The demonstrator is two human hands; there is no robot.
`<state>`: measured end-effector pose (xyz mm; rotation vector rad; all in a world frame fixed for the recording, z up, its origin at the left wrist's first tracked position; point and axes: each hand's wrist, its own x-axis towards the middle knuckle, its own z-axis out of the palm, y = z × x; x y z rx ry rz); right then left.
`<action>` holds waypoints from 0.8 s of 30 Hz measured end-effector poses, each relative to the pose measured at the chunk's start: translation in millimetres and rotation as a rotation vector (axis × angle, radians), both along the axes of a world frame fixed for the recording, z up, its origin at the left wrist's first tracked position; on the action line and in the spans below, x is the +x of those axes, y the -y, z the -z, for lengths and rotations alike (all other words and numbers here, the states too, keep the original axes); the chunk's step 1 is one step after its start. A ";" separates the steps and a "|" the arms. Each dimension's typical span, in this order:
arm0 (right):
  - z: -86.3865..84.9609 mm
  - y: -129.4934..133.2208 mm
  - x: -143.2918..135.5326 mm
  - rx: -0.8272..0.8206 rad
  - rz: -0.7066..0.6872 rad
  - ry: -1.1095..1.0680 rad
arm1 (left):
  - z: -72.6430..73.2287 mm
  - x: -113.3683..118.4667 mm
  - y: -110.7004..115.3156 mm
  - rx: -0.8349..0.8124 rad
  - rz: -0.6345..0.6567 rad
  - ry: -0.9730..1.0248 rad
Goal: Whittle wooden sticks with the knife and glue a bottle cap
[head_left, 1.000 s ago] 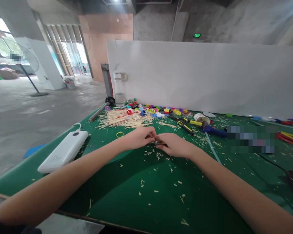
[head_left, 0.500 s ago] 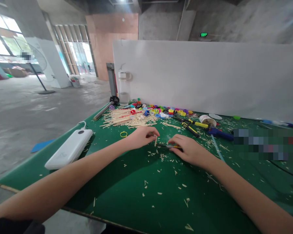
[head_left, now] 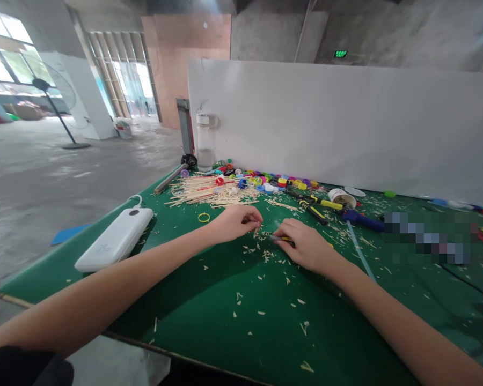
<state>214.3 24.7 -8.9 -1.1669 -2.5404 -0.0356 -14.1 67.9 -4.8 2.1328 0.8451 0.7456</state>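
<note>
My left hand (head_left: 238, 221) is closed, thumb and fingers pinched on a short pale wooden stick (head_left: 257, 230), of which only a small bit shows. To its right, my right hand (head_left: 301, 241) wraps round a slim utility knife (head_left: 284, 239) with yellow and dark parts. The knife's tip points left toward the stick, with a small gap between them. Thin wood shavings (head_left: 266, 254) lie scattered on the green tabletop (head_left: 209, 321) beneath and in front of both hands.
A heap of wooden sticks (head_left: 197, 192) and colourful bottle caps (head_left: 261, 182) lies beyond my hands. Yellow-and-black pliers (head_left: 316, 212), a tipped white tub (head_left: 342, 198) and a blue-handled tool (head_left: 362, 221) are to the right. A white power bank (head_left: 115, 241) sits left, near a yellow ring (head_left: 204, 217).
The knife has drawn slightly back from the stick, and less of its blade shows. The stick is now mostly hidden by my left fingers. The view has shifted a little.
</note>
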 end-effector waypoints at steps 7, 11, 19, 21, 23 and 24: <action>-4.6 -7.6 -5.1 -0.078 -0.024 -0.004 | -3.7 -0.5 0.6 -0.025 0.031 -0.008; -6.5 -11.3 -10.5 -0.121 -0.046 -0.020 | -3.1 0.0 1.2 0.015 0.048 -0.038; -3.3 -16.0 -22.1 -0.166 -0.034 -0.035 | -7.7 -2.9 1.1 0.088 0.006 -0.081; -5.0 -13.9 -20.8 -0.175 -0.024 -0.047 | -5.5 -5.9 -2.7 0.049 -0.001 -0.056; -6.8 -10.9 -17.0 -0.176 -0.032 -0.038 | -3.1 -8.0 -5.5 0.037 -0.010 -0.047; -7.5 -9.5 -14.2 -0.170 -0.037 -0.032 | -2.3 -8.5 -6.2 0.033 -0.015 -0.047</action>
